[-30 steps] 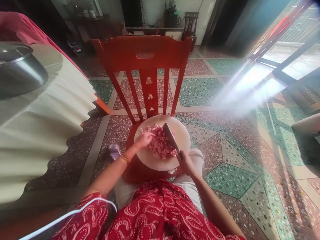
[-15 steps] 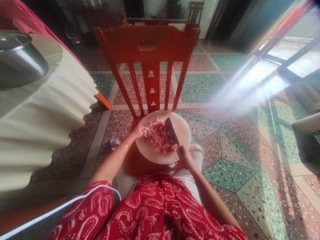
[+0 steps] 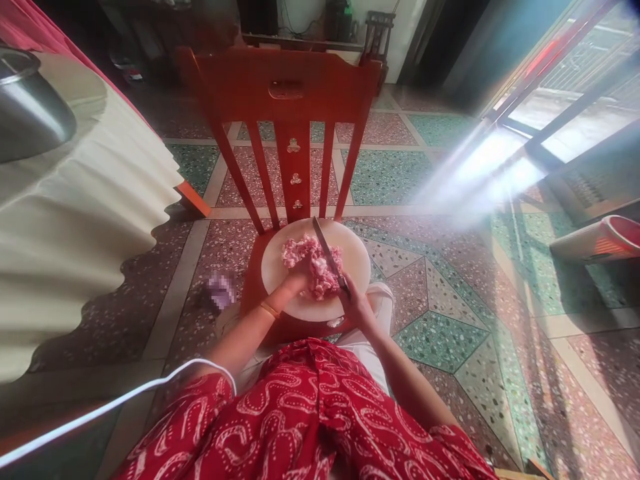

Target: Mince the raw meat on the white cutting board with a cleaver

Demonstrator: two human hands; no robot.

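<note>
Right hand (image 3: 356, 308) is closed around the handle of a steel-bladed cleaver (image 3: 327, 253). The blade runs up and away from the hand, edge-on to the camera, and sits over the right part of a heap of pink chopped raw meat (image 3: 314, 261). Cannot tell if the edge is in the meat or just above it.

Left hand (image 3: 296, 285) is on the near-left edge of the meat heap, fingers curled loosely down onto it, not gripping anything. A thin gold bangle (image 3: 269, 309) sits on that wrist, just behind the hand.

Meat lies mid-board on a round pale cutting board (image 3: 350, 248), directly ahead of both hands and between them. The board rests on the seat of a red-orange wooden slat-back chair (image 3: 286, 90), whose back rises beyond the hands.

Below the hands: the person's red white-patterned garment (image 3: 310, 413). A white cable (image 3: 125, 400) curves across the lower left, well apart from the left hand.

Far left of the left hand: a table with a cream ruffled cloth (image 3: 85, 220), and a steel pot (image 3: 30, 107) on it. Far right of the right hand: a red-and-white bucket (image 3: 600, 243), tipped on the speckled terrazzo floor (image 3: 440, 340).
</note>
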